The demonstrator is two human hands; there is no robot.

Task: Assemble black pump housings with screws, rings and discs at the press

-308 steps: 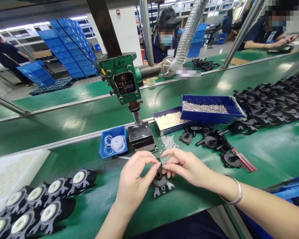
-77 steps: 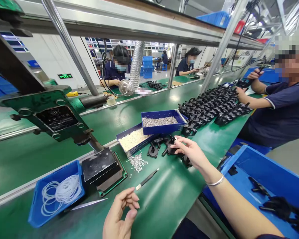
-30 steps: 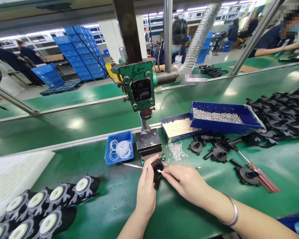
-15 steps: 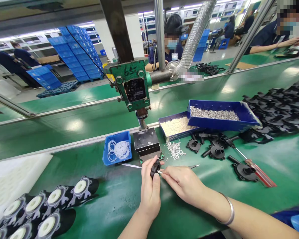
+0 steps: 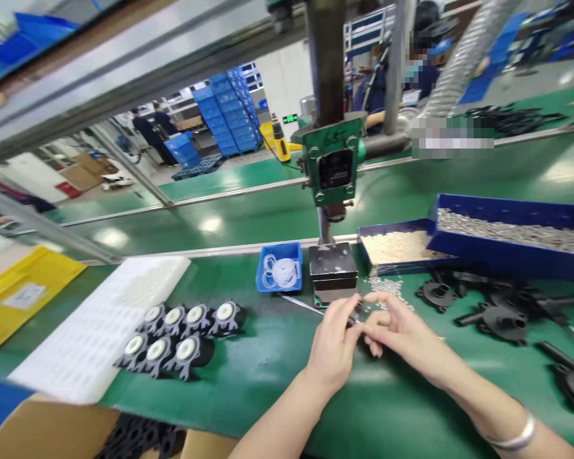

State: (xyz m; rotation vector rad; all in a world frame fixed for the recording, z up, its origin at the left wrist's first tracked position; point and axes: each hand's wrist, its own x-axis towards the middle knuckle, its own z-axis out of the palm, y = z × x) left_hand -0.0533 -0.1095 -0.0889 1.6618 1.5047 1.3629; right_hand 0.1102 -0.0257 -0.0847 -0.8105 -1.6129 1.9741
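Observation:
My left hand (image 5: 332,344) is closed around a small black round part (image 5: 358,311), mostly covered by the fingers. My right hand (image 5: 404,331) pinches at the part's near side; a small pale bit shows at the fingertips, too blurred to name. Just behind the hands is the black block (image 5: 333,262) at the base of a green press (image 5: 335,159). Small white rings (image 5: 387,288) lie loose to its right. A blue bin (image 5: 263,280) with white rubber-like rings (image 5: 283,273) sits to its left. A thin pale strip (image 5: 299,304) lies beside my left hand.
Several black housings with white discs (image 5: 185,349) stand left, near a white foam tray (image 5: 71,357) and a yellow bin (image 5: 9,299). At right are a bin of pale rings (image 5: 402,245), a bin of metal pins (image 5: 507,255) and black housings (image 5: 504,324). An open carton (image 5: 62,424) sits below the bench edge.
My view has swung left, so the bench appears shifted right and the yellow bin and carton show. My hands stay together at the black part; the right fingers now sit closer around it.

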